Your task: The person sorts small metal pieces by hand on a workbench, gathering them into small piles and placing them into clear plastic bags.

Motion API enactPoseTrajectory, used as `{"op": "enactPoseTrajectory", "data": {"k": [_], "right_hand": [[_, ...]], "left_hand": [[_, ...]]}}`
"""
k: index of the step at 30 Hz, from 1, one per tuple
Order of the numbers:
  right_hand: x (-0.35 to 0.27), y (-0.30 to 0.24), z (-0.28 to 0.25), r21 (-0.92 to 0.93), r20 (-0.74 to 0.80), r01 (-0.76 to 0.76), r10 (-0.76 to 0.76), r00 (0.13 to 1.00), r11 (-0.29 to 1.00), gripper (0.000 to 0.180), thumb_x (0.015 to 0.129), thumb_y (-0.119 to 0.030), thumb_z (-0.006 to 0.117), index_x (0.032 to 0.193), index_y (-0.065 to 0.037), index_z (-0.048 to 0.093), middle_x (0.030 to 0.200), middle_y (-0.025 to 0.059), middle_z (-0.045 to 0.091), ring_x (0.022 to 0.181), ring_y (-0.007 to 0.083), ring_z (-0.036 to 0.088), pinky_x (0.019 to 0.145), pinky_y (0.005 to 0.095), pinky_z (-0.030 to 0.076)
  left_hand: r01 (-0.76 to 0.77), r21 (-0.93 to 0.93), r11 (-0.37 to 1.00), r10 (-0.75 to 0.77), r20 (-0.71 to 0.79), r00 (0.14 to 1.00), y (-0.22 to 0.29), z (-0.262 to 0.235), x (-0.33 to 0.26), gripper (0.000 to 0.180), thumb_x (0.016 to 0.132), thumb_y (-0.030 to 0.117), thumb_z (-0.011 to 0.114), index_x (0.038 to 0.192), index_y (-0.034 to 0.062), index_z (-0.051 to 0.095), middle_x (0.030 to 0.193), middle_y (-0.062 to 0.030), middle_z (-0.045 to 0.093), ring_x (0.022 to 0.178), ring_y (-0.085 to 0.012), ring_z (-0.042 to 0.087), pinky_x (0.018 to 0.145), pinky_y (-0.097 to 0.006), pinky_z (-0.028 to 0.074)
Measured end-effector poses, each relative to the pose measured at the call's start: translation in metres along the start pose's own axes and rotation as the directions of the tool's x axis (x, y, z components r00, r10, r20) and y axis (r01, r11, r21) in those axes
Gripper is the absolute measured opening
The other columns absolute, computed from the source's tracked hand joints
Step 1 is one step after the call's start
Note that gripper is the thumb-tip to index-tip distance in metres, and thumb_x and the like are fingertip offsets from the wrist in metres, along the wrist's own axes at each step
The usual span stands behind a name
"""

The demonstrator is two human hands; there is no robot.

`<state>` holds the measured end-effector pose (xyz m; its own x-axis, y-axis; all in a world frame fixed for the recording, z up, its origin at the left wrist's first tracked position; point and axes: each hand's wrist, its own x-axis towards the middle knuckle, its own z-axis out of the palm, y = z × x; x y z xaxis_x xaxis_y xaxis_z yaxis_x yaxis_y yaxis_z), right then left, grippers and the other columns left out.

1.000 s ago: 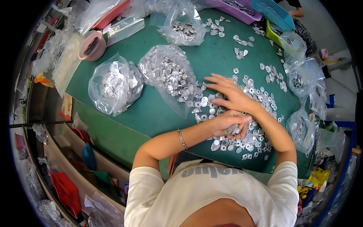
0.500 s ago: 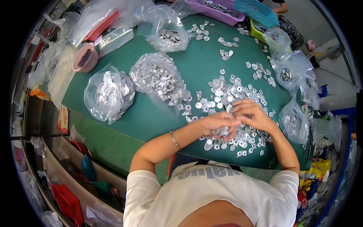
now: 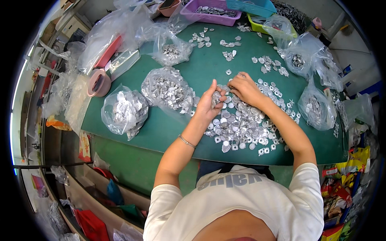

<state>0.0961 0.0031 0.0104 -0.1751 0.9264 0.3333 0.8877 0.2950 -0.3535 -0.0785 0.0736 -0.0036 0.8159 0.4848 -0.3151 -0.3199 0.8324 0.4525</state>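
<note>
A spread-out pile of small flat silver metal pieces (image 3: 239,122), many round with scalloped edges, lies on the green tabletop in front of me. My left hand (image 3: 211,100) is at the pile's far left edge, thumb up, its fingers curled around several of the metal pieces. Just right of it, my right hand (image 3: 246,90) reaches down to the far edge of the pile with its fingers bent together. What its fingertips pinch, if anything, is hidden. To the left sit two clear plastic bags of similar pieces, one bag (image 3: 167,90) nearer the pile and another bag (image 3: 125,110) farther left.
Small clusters of pieces (image 3: 269,64) lie beyond the pile. At the far edge stand a purple basket (image 3: 211,17), a blue basket (image 3: 253,7) and a yellow-green basket (image 3: 257,25). A pink tub (image 3: 99,83) is at the left; another filled bag (image 3: 315,106) is at the right.
Both hands have moved away from me, from the pile's middle to its far edge, and now stand slightly apart. The view has shifted; the other person at upper right is out of it.
</note>
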Motion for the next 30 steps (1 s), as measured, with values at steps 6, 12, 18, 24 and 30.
{"op": "enactPoseTrajectory", "data": {"k": [6, 12, 18, 24, 30], "right_hand": [[-0.006, 0.005, -0.016, 0.286, -0.26, -0.127, 0.205, 0.944, 0.95, 0.007, 0.078, -0.004, 0.06, 0.083, 0.001, 0.062, 0.077, 0.0089, 0.061, 0.071, 0.0237, 0.056, 0.067, 0.0321, 0.045], [-0.026, 0.015, -0.031, 0.872, 0.307, -0.478, 0.64, 0.705, 0.109, 0.019, 0.089, -0.015, 0.053, 0.1, -0.001, 0.06, 0.071, -0.0021, 0.052, 0.068, 0.0074, 0.049, 0.062, 0.0208, 0.04], [-0.02, -0.017, -0.019, 0.037, -0.177, -0.409, 0.409, 0.895, 0.912, 0.019, 0.077, -0.018, 0.066, 0.093, -0.007, 0.064, 0.082, 0.0131, 0.056, 0.073, 0.0313, 0.056, 0.066, 0.0384, 0.043], [-0.028, 0.019, -0.008, 0.457, -0.148, -0.468, 0.583, 0.799, 0.756, 0.016, 0.075, -0.014, 0.066, 0.086, -0.003, 0.064, 0.073, 0.0123, 0.056, 0.068, 0.0296, 0.056, 0.061, 0.0378, 0.044], [-0.029, -0.009, -0.007, -0.084, -0.132, -0.267, 0.254, 0.958, 0.96, 0.019, 0.072, -0.016, 0.069, 0.087, -0.006, 0.065, 0.075, 0.0086, 0.054, 0.079, 0.0268, 0.052, 0.071, 0.0375, 0.041]], "left_hand": [[0.119, -0.106, 0.987, -0.114, 0.05, 0.992, 0.0, -0.001, -0.001, 0.027, 0.088, 0.034, 0.056, 0.083, 0.0073, 0.053, 0.075, -0.0072, 0.053, 0.06, -0.0123, 0.051, 0.038, -0.017, 0.035], [0.061, -0.187, 0.98, -0.104, -0.225, 0.969, -0.002, 0.032, -0.012, 0.025, 0.088, 0.025, 0.057, 0.097, 0.0022, 0.05, 0.092, -0.0134, 0.055, 0.077, -0.0158, 0.055, 0.044, -0.016, 0.044], [0.084, -0.09, 0.992, -0.079, 0.057, 0.995, -0.005, -0.004, 0.0, 0.025, 0.088, 0.017, 0.056, 0.109, 0.0052, 0.05, 0.092, -0.0067, 0.055, 0.074, -0.0126, 0.052, 0.049, -0.018, 0.038], [0.036, -0.044, 0.998, -0.036, 0.02, 0.999, -0.006, 0.003, -0.002, 0.027, 0.086, 0.01, 0.057, 0.111, 0.0048, 0.047, 0.092, -0.0068, 0.051, 0.073, -0.0117, 0.048, 0.043, -0.016, 0.031], [-0.018, 0.196, 0.98, 0.024, -0.031, 0.999, -0.006, 0.016, -0.008, 0.017, 0.087, 0.017, 0.058, 0.099, 0.0065, 0.054, 0.082, -0.0047, 0.052, 0.068, -0.0115, 0.05, 0.042, -0.018, 0.032]]}}
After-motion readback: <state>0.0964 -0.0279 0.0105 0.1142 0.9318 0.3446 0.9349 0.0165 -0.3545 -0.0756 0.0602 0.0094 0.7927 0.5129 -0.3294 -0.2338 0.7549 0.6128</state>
